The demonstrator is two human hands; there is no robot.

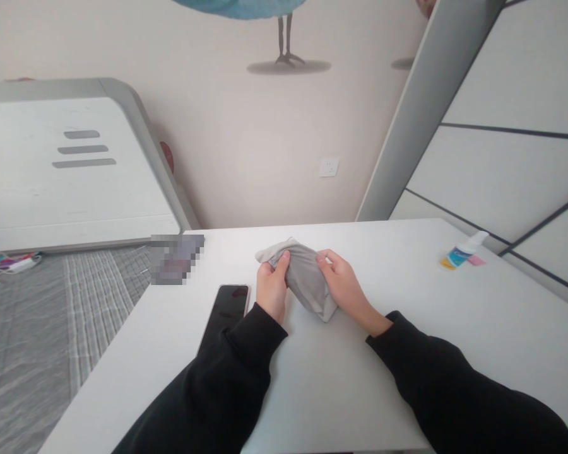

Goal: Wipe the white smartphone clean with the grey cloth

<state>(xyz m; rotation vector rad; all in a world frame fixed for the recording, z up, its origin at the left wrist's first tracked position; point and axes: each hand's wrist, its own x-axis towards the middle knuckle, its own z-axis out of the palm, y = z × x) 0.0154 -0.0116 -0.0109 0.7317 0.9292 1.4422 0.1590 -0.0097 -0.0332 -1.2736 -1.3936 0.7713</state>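
Both my hands pinch a light grey cloth [307, 280] a little above or on the white table [322, 391]; I cannot tell whether it touches the top. My left hand [271, 290] is closed on its left side, thumb on top. On the right side, my right hand [343, 284] grips the edge between thumb and fingers. The cloth is creased and folded, with one corner pointing down toward me. Beside my left forearm lies a smartphone [227, 309] with a dark screen, its lower end hidden by the sleeve.
A white and blue bottle [459, 252] lies at the table's right, with a pink piece [476, 260] by it. A blurred-out item [176, 260] sits at the far left corner. Left of the table is a bed with a grey plaid cover [52, 321]. A wall stands behind.
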